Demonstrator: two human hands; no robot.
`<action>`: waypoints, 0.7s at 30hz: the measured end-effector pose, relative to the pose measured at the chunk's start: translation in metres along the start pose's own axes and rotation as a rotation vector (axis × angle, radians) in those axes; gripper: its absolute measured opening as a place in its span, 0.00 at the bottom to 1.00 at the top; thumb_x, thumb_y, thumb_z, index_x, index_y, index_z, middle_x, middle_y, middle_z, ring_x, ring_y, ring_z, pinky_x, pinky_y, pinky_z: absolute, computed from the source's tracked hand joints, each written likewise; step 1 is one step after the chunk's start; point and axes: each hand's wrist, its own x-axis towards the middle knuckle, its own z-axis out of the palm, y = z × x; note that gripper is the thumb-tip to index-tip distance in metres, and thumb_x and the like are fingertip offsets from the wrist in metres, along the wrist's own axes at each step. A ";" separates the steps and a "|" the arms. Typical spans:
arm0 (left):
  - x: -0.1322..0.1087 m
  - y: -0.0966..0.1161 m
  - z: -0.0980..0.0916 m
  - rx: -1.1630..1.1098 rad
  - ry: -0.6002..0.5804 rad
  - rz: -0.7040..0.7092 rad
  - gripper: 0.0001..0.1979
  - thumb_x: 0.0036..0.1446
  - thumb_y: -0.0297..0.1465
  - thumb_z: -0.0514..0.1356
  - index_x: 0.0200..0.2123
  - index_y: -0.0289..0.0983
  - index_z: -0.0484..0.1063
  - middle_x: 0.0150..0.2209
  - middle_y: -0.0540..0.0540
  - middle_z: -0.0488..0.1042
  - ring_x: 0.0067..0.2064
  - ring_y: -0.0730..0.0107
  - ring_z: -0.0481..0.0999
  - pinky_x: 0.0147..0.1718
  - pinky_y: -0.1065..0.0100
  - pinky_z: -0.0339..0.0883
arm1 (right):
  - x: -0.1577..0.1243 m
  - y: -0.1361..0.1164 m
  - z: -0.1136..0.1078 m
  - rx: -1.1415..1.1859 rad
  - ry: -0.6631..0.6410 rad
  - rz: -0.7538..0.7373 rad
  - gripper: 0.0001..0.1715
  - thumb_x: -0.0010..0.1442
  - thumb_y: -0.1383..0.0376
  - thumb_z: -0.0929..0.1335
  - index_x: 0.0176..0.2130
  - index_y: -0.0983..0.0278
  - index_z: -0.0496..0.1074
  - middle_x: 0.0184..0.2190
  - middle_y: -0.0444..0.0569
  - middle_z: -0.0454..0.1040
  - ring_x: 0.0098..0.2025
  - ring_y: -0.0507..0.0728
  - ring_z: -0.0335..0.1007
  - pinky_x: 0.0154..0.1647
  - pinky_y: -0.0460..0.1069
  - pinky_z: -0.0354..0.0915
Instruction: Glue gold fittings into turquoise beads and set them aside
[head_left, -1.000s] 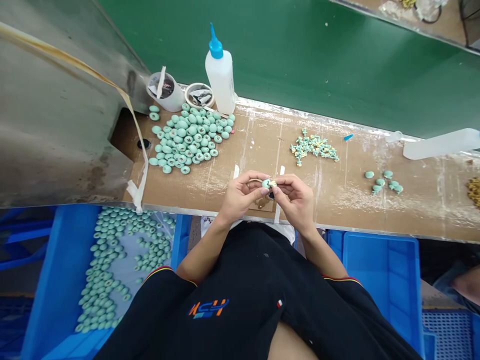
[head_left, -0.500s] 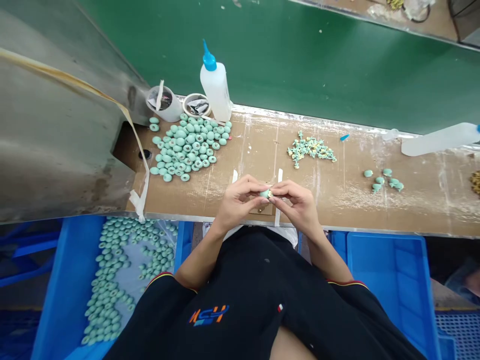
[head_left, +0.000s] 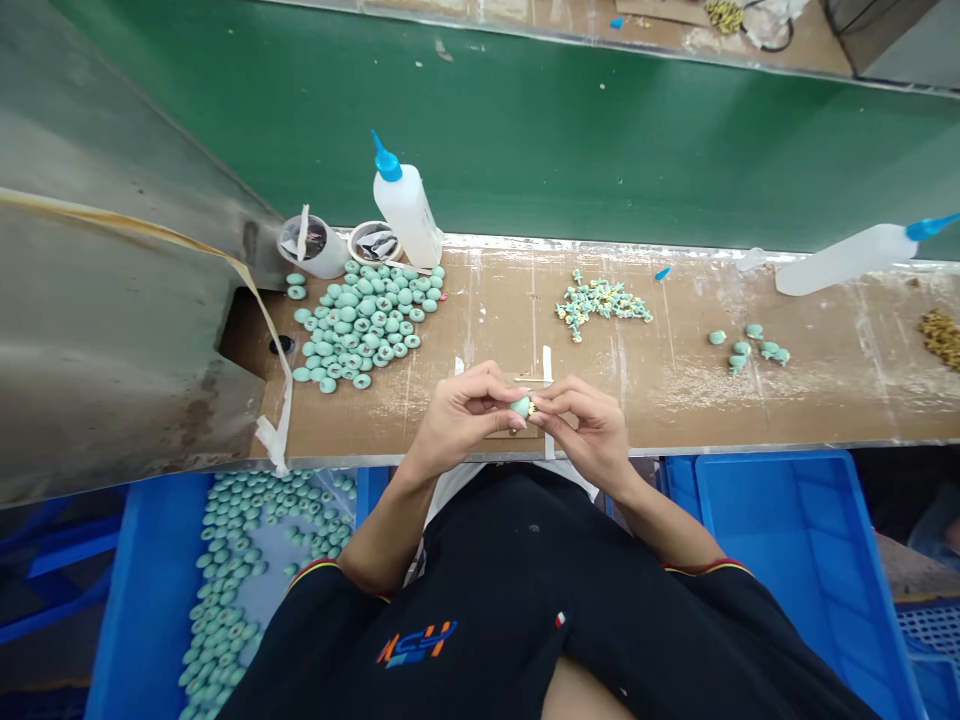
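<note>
Nearest are two blue bins below the table edge: the left bin (head_left: 146, 590) holds many green balls, and the right bin (head_left: 787, 540) stands on the other side of the dark shirt (head_left: 517, 570). Just over the near edge of the table (head_left: 491, 300), both hands meet in front of the body. The left hand (head_left: 472, 412) pinches a green ball (head_left: 519, 407) between thumb and fingers; the right hand (head_left: 585, 420) pinches a small yellow piece (head_left: 532, 407) at the ball's right side. Ball and piece appear to touch, held above the surface between the fingertips.

The step in hand looks like fitting the piece to the ball. The next move seems to call for a steady left pinch and a light, straight press from the right (fingers hide the joint, so how far it is seated cannot be told). The yellow end points toward the right hand; the pair's long axis runs roughly side to side, along the table edge. The ball alone is too nearly round, and too covered, to give an axis.

Farther off lie the heap of green balls (head_left: 346, 314) at left, the heap of small pieces (head_left: 596, 300) and, to the right, a small group of balls (head_left: 741, 348). Behind the left heap leans a bottle (head_left: 411, 220), before the green wall (head_left: 525, 140).
</note>
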 end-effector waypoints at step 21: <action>0.020 -0.009 0.015 -0.049 -0.087 -0.247 0.23 0.47 0.38 0.79 0.43 0.37 0.78 0.33 0.49 0.79 0.32 0.71 0.79 0.29 0.72 0.74 | -0.003 0.006 -0.017 -0.184 -0.126 -0.013 0.12 0.70 0.59 0.71 0.51 0.59 0.77 0.42 0.50 0.79 0.41 0.56 0.77 0.44 0.52 0.76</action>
